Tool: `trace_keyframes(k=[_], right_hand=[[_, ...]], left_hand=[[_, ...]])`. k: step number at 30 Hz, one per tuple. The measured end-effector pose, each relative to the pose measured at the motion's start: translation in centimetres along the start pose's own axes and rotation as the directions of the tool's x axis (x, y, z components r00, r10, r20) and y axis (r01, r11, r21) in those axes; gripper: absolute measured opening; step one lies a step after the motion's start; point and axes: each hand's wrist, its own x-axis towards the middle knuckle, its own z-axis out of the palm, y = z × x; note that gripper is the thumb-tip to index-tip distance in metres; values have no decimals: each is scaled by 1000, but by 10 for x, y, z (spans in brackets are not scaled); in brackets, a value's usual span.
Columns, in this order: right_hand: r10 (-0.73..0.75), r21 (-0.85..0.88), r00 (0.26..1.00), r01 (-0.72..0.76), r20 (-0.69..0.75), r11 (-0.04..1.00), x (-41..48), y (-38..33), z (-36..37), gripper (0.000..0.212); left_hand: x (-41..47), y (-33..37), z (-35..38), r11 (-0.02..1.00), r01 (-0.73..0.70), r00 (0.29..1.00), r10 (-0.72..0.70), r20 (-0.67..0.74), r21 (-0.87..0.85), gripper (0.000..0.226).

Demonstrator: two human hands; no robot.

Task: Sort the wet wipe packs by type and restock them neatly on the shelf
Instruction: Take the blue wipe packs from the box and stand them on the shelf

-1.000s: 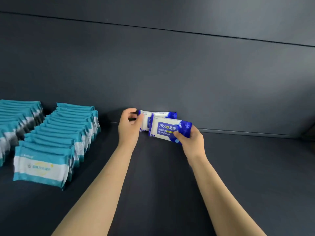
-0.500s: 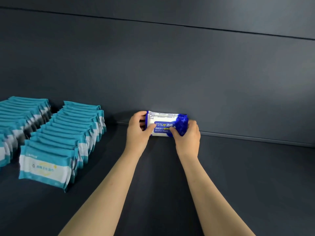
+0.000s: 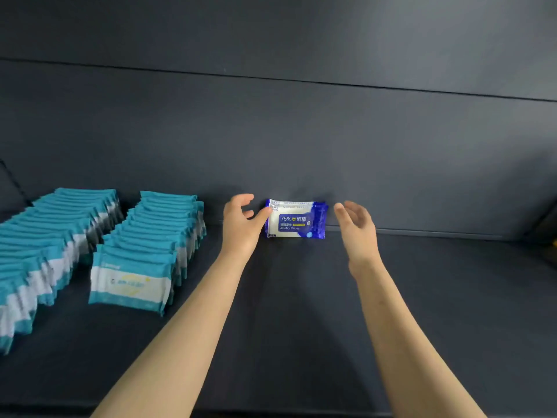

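A: While the blue alcohol wipes pack [image 3: 297, 220] is standing on its long edge at the rear of the shelf [image 3: 301, 312], its printed face showing and its back against the back wall [image 3: 301, 146], what are the hands doing?

B: The left hand [image 3: 242, 224] is hovering at the pack's left end. Its thumb is touching that edge, and the other fingers are spreading wide and loose, gripping nothing.

A: And the other one?

B: The right hand [image 3: 357, 227] is hanging just beside the pack's right end, apart from it, with the palm facing inward and the fingers relaxed, holding nothing.

A: What is lying farther out?

B: Teal packs [image 3: 150, 245] are lying to the left in two overlapping rows, reaching from the back wall toward the front. The outer row [image 3: 45, 251] is running off the left side of the view.
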Motion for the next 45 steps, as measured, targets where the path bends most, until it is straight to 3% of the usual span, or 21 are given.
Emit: trace_keyframes(k=[5,9,14,19,26,31,34,38,45], right_hand=[[-50,43,996,54,-75,998,-89,-33,-11,42],[-52,64,981,65,-188,996,-178,-26,-14,43],[-3,104,935,42,-354,994,-294,7,-29,28],[107,139,870,-45,-481,989,-397,49,-70,42],[240,216,731,-130,-638,968,-518,115,-157,58],[344,280,587,-200,-733,939,-605,162,-229,52],[420,334,517,-256,-746,907,-665,192,-278,53],[554,469,370,-300,-745,831,-731,228,-341,52],[660,591,184,-318,-729,741,-778,292,-411,37]], left_hand=[[-53,38,-44,980,6,989,24,147,-201,41],[-116,43,-89,946,112,938,0,347,-303,28],[-198,28,-135,932,248,827,-61,559,-266,39],[-288,18,-144,931,299,680,-53,731,-210,39],[-414,-1,-112,947,320,465,-130,876,-29,32],[-520,-29,-75,945,308,340,-222,914,115,27],[-588,-45,-54,932,301,271,-285,919,200,26],[-667,-64,-23,906,290,178,-368,913,309,16],[-755,-106,37,810,276,33,-545,837,517,12]])
